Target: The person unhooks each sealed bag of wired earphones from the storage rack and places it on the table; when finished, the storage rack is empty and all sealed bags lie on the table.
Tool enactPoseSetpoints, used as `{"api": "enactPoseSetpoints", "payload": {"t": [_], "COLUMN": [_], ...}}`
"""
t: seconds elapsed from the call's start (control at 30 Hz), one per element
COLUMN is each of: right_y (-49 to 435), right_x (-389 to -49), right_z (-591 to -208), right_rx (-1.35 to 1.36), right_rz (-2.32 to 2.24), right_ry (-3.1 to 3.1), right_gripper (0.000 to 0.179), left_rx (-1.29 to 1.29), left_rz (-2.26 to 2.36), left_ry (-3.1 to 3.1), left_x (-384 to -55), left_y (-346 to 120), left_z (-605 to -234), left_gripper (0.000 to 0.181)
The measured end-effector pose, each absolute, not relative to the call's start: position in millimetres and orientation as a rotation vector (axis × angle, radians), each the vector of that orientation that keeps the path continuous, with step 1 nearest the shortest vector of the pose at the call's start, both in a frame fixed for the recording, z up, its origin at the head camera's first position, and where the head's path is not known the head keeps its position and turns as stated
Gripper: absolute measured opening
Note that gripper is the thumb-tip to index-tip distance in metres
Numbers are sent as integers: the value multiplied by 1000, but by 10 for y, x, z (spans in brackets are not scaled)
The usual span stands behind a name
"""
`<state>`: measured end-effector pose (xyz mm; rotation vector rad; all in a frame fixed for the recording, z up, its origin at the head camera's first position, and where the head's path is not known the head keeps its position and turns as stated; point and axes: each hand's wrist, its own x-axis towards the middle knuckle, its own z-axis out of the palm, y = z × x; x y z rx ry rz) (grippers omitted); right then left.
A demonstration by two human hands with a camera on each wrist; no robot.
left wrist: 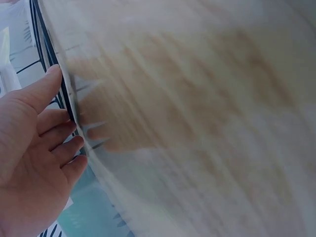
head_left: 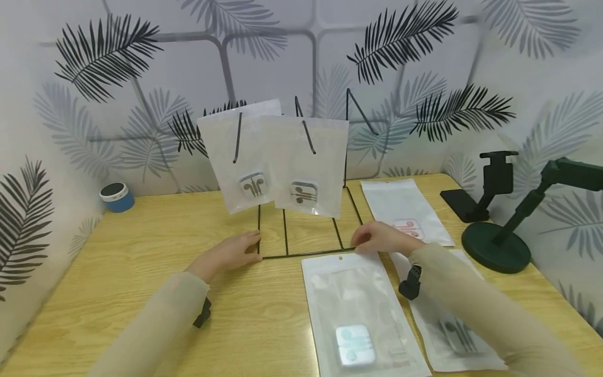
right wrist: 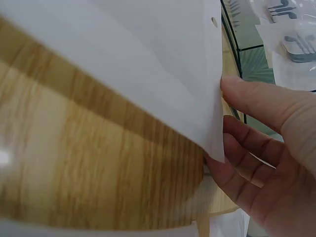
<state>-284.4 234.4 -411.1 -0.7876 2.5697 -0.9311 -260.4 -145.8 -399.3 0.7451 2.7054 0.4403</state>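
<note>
A black wire display rack [head_left: 313,253] stands on the table, with two white-and-clear pouches [head_left: 235,180] hanging from its hooks, each holding cased earphones [head_left: 303,194]. At the rack base's front left corner, my left hand [head_left: 228,256] touches the wire with loosely extended fingers. In the left wrist view, its thumb [left wrist: 45,89] lies along the black wire. My right hand [head_left: 383,238] is at the front right corner, above a flat pouch [head_left: 348,283] with pale-green earphones. In the right wrist view, the fingers [right wrist: 247,143] touch that pouch's top corner.
To the right lie a pouch with pink earphones [head_left: 395,201] and another pouch [head_left: 452,335], partly under my right forearm. A dark green stand [head_left: 497,248] and a black phone holder [head_left: 497,178] stand at the right. A blue cylinder [head_left: 118,198] sits back left.
</note>
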Motion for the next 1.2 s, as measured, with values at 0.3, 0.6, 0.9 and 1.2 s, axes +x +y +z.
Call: {"api": "enactPoseSetpoints", "payload": {"t": [0.3,0.6,0.9,1.2], "right_y": [2315,2286,2266,2262], "right_x": [-2849,-2874,-2888,-2861], "right_z": [-4102,-4073,-4034,-4026], "right_rx": [-831,-775,-736,-744], "right_rz": [-873,-870,-850,-843], "right_ry": [2590,2571,2566,2571], "right_gripper": [4,4,3,3], "left_rx": [810,915,853,748], "left_rz": [492,997,1463,1677], "left_ry": [2693,2888,2921,2813], "left_x": [-2680,-2771,-2871,-2979], "left_y": [-1395,-1253,-1106,-973], "left_z": [-3855,-3424,-3126,-3010], "left_gripper": [54,41,50,64]}}
